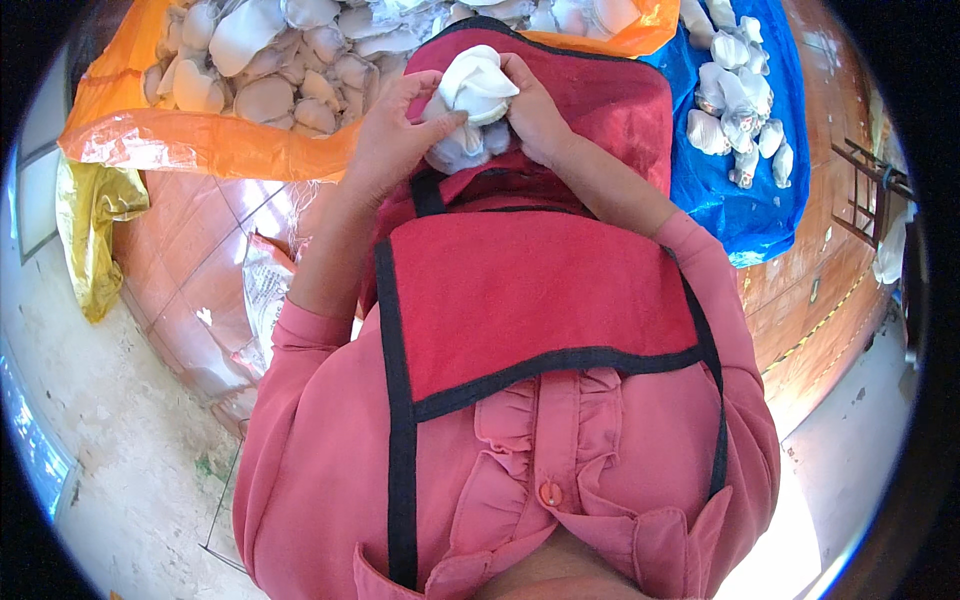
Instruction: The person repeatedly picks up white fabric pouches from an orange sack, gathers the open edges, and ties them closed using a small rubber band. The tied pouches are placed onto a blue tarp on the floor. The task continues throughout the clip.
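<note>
Over my lap, both hands grip a soft, white, folded piece [478,85] with a rounded, cup-like top. A greyish, bulging part hangs beneath it; I cannot tell its kind. My left hand [400,130] closes on its left side, thumb pressed across the front. On the opposite side my right hand [537,108] holds it with bent fingers, partly hidden behind the piece. Under both hands lies a red apron [620,110] with black edging.
An orange sheet [200,150] ahead on the left bears a heap of pale rounded pieces [265,100]. To the right, several white bundles [745,100] lie on a blue sheet [700,200]. A yellow sack [92,235] and a printed white sack [265,290] rest at the left.
</note>
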`<state>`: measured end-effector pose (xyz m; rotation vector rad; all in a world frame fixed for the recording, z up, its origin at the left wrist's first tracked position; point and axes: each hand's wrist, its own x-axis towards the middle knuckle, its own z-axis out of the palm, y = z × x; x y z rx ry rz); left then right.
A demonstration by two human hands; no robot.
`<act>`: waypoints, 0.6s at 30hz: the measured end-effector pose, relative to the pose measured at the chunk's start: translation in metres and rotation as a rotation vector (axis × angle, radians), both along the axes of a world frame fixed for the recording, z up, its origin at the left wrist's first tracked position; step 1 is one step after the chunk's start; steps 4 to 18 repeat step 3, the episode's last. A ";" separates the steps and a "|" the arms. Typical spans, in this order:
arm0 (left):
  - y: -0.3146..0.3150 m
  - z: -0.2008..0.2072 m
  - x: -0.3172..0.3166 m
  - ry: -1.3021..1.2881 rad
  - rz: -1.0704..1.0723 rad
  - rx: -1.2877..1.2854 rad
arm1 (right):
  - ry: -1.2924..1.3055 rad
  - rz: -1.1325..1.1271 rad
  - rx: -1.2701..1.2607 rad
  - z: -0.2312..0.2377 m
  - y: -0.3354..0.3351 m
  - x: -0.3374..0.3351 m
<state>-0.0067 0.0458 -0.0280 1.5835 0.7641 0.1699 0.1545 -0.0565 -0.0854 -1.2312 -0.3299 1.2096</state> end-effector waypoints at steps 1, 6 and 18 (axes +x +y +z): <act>-0.005 0.000 0.001 0.007 0.041 -0.007 | 0.048 -0.013 0.007 0.000 0.001 -0.003; -0.010 -0.002 -0.001 0.104 -0.054 0.292 | 0.145 -0.040 0.022 0.000 0.001 -0.008; -0.010 -0.002 -0.001 0.104 -0.054 0.292 | 0.145 -0.040 0.022 0.000 0.001 -0.008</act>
